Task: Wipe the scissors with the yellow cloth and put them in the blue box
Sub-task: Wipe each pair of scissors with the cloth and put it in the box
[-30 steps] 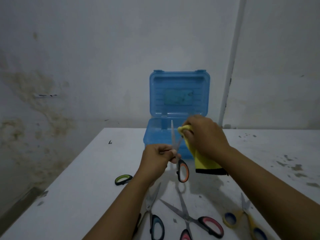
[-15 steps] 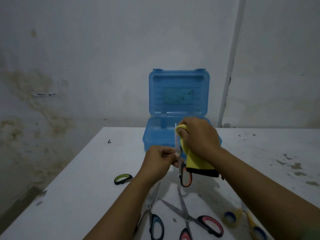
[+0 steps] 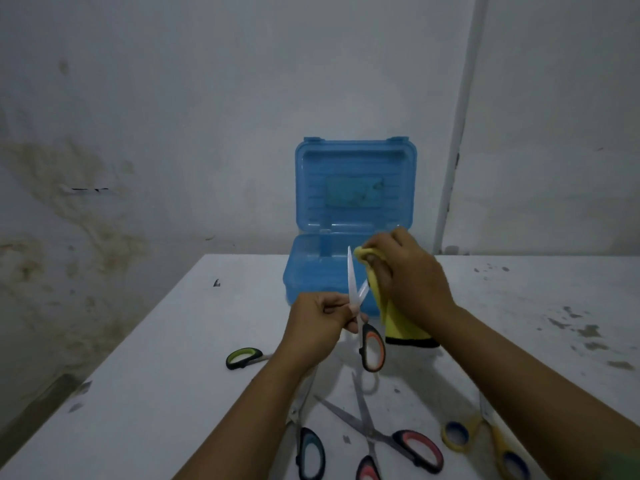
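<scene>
Along the bottom edge, spare scissors [image 3: 374, 434] were seen scattered on the table [image 3: 173, 358]. Mid-frame, orange-handled scissors [image 3: 362, 306] were gripped near the pivot by the left hand [image 3: 317, 327], blades parted, pointing up. Right of them, the cloth [image 3: 391, 306] was clutched in the right hand [image 3: 408, 275]. Behind, the box [image 3: 353, 216] was seen open.

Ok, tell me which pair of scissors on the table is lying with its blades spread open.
The scissors with pink-and-black handles, near the table's front edge: their blades form a wide cross, while the blue-handled and yellow-handled pairs lie closed.
</scene>
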